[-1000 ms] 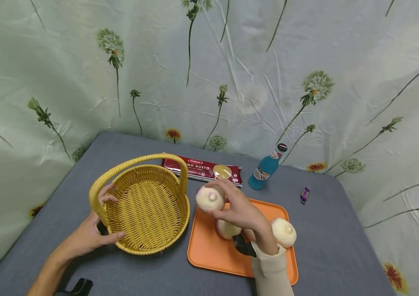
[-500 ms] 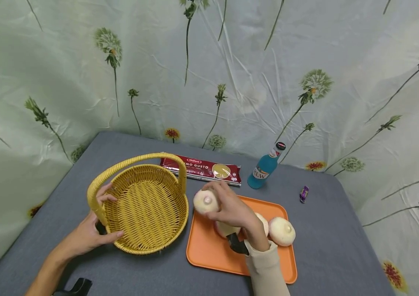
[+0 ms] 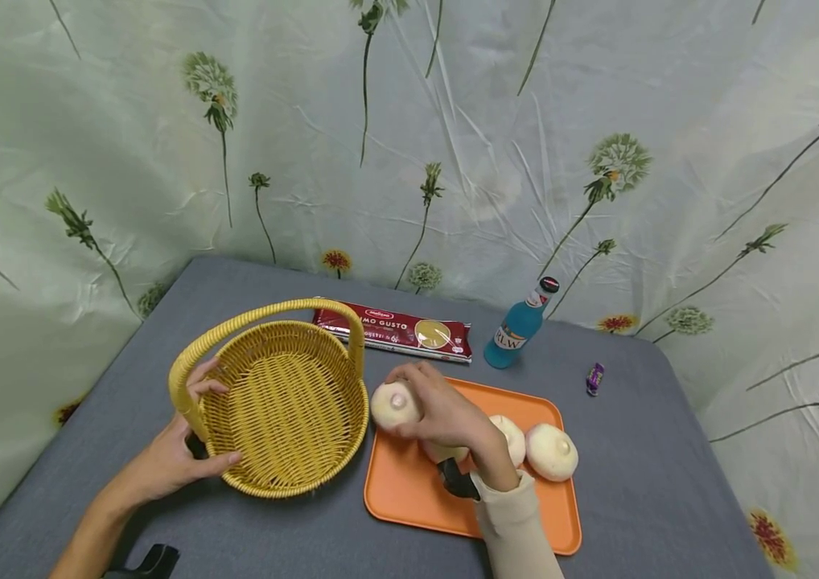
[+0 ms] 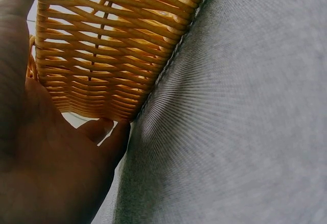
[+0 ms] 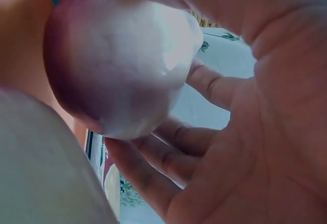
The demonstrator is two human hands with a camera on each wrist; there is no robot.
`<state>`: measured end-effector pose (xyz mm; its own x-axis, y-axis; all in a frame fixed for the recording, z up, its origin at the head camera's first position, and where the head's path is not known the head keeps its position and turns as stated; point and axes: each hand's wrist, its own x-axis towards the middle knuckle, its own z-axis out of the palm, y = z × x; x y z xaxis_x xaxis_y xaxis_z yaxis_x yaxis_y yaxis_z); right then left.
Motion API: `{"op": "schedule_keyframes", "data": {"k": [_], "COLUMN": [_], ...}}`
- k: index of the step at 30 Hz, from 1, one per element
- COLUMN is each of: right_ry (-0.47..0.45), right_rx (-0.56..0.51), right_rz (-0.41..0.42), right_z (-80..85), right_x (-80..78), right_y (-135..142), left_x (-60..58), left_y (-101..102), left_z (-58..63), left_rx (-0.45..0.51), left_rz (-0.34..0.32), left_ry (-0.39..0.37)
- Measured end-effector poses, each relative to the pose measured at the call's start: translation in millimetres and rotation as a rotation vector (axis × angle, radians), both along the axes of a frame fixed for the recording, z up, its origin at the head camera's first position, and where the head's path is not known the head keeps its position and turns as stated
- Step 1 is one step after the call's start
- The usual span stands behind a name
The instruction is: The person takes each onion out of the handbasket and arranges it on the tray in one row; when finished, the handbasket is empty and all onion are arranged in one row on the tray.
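My right hand [image 3: 446, 410] grips a turnip [image 3: 393, 404], white with a small nub, over the left back corner of the orange tray [image 3: 409, 494]. In the right wrist view the turnip [image 5: 117, 60] shows purple on one side, with thumb and fingers around it. Another turnip [image 3: 446, 453] lies partly hidden beneath that hand, and two more sit at the tray's right side. My left hand [image 3: 170, 458] holds the left side of a yellow wicker basket [image 3: 286, 410], fingers by the handle's foot and thumb at the rim. The left wrist view shows this hand against the basket's woven wall [image 4: 102, 55].
Behind the basket and tray lies a long red packet [image 3: 395, 330]. A blue bottle [image 3: 518, 330] stands right of it, and a small purple-wrapped candy [image 3: 594, 379] lies farther right on the grey table [image 3: 656, 482]. A flowered curtain [image 3: 409, 145] hangs behind the table.
My right hand has moved a little left with the turnip, which now sits close to the basket's right rim. The left hand and the basket have stayed in place.
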<state>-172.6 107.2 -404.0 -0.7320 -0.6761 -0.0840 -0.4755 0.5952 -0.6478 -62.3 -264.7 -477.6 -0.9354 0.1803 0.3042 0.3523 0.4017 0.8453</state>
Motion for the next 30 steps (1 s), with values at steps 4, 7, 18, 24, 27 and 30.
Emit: {"op": "schedule_keyframes", "data": {"k": [4,7,18,24,27,30], "right_ry": [-0.017,-0.004,0.019,0.002,-0.001,-0.001], "right_rx": [0.006,0.010,0.056,0.067,0.075,0.073], "right_rz": [0.017,0.035,0.093,0.103,0.102,0.104], "right_z": [-0.3,-1.7,-1.5,0.9,0.9,-0.3], "right_x": [0.7,0.6,-0.6,0.0,0.5,0.4], "right_y": [-1.5,-2.0,-1.6,-1.2,-1.2,-1.7], "left_x": [0.1,-0.4,-0.9,-1.6,-1.2,-0.8], "left_y": [-0.6,-0.7,-0.1,-0.1,0.1,-0.1], "left_z": [-0.5,-0.8,-2.4,-1.1,-0.1,-0.1], "left_rx": [-0.001,0.010,0.015,-0.003,-0.007,-0.002], "left_rz": [0.001,-0.009,-0.005,0.000,-0.001,-0.003], "left_ry": [0.000,0.001,-0.001,0.014,0.012,0.005]}}
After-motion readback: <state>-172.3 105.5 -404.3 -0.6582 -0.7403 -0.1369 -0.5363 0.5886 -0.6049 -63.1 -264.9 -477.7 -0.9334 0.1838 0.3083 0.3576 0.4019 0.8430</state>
